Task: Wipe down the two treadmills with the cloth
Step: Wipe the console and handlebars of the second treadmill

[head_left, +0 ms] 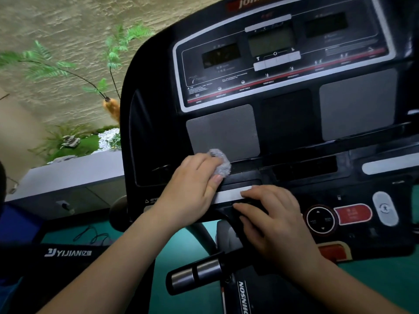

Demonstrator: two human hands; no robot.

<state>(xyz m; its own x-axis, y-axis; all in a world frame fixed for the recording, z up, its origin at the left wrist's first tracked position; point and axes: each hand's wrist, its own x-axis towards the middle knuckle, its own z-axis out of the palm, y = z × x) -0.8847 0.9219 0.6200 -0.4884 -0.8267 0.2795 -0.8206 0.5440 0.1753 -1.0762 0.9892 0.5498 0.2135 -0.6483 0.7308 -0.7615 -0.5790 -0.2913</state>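
The left hand (195, 184) bunches the grey cloth (221, 163) in curled fingers against the console (288, 118), just under the grille (224, 132); the right hand (274, 220) lies flat on the front lip, fingers loosely spread. A wide sweep rightward could, I'd judge, press the red button (352, 214). The post (243, 298) reads JOHNSON; the second treadmill (68, 252) reads YIJIAN.

To your left you have a rough beige wall (59, 26), green fern fronds (45, 64) arching over a bed of white pebbles (107, 138) and moss (87, 146), a grey cabinet (74, 175) beneath it, and a teal floor (181, 300) where dark cables (96, 236) lie.
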